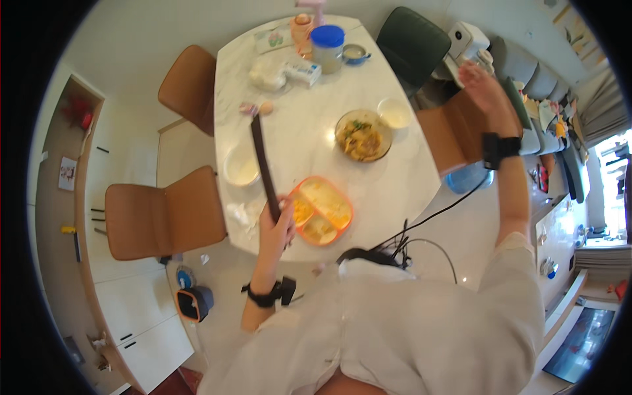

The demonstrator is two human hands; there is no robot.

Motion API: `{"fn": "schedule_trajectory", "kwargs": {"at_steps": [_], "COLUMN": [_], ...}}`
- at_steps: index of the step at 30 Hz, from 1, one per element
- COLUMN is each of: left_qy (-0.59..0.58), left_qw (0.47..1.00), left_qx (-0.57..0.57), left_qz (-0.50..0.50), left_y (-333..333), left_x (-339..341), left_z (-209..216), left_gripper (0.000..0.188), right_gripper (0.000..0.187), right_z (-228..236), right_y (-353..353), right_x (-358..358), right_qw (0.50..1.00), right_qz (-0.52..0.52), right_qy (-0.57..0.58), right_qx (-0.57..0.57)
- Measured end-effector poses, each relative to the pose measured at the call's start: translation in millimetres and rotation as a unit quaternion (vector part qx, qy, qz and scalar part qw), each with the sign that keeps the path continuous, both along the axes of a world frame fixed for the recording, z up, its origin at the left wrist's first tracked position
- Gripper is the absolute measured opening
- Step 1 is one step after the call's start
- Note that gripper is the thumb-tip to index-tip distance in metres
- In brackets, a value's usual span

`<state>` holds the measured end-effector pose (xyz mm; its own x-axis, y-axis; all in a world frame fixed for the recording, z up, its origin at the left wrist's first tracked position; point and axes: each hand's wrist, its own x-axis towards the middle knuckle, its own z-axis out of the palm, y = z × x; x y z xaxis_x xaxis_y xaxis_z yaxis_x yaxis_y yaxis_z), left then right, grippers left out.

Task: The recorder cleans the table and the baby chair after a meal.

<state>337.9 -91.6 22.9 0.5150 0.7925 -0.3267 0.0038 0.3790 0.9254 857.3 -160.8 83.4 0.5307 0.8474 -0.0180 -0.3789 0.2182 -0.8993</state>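
Note:
My left hand [280, 224] is closed round the lower end of a long, dark, flat stick [262, 158]. The stick points away across the table, its far end near a small pinkish packet [248, 108]. Close to this hand lies an orange-rimmed divided plate [351, 209] with rice-like food and yellow pieces in its compartments. A white bowl [241, 166] stands left of the stick, and crumpled tissue [242, 216] lies below it. My right hand [484, 89] is raised out to the right, past the table edge and above a brown chair, fingers loosely stretched and holding nothing visible.
On the marble-look table [296, 135] stand a glass bowl of cooked food [362, 137], another white bowl [394, 113] and a blue-lidded container [328, 49]. Brown chairs [191, 214] flank the left side. Black cables [428, 216] hang at the near right; a bin [195, 304] stands lower left.

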Motion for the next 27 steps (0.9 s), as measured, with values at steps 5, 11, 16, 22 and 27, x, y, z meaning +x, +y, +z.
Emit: {"fn": "schedule_trajectory", "kwargs": {"at_steps": [5, 11, 16, 22, 27], "left_qy": [-0.005, 0.000, 0.051, 0.130, 0.151], "left_qw": [0.993, 0.964, 0.951, 0.935, 0.928], "left_qx": [-0.038, -0.110, -0.095, -0.064, -0.076], "left_qz": [0.109, 0.244, 0.288, 0.325, 0.331], "left_y": [-24, -55, -58, -72, -78], "left_x": [33, 76, 103, 117, 119], "left_z": [-16, -23, -23, -31, -38], "left_gripper": [0.012, 0.010, 0.010, 0.013, 0.013], "right_gripper": [0.027, 0.029, 0.041, 0.052, 0.045], "right_z": [-100, -203, -273, -301, -300], "right_y": [113, 227, 286, 328, 342], "right_x": [60, 70, 79, 54, 54], "right_qw": [0.996, 0.980, 0.713, 0.723, 0.674], "right_qz": [-0.032, -0.011, 0.094, 0.137, 0.141], "right_qy": [-0.053, -0.112, -0.668, -0.640, -0.674], "right_qx": [-0.067, -0.166, -0.191, -0.222, -0.268]}}
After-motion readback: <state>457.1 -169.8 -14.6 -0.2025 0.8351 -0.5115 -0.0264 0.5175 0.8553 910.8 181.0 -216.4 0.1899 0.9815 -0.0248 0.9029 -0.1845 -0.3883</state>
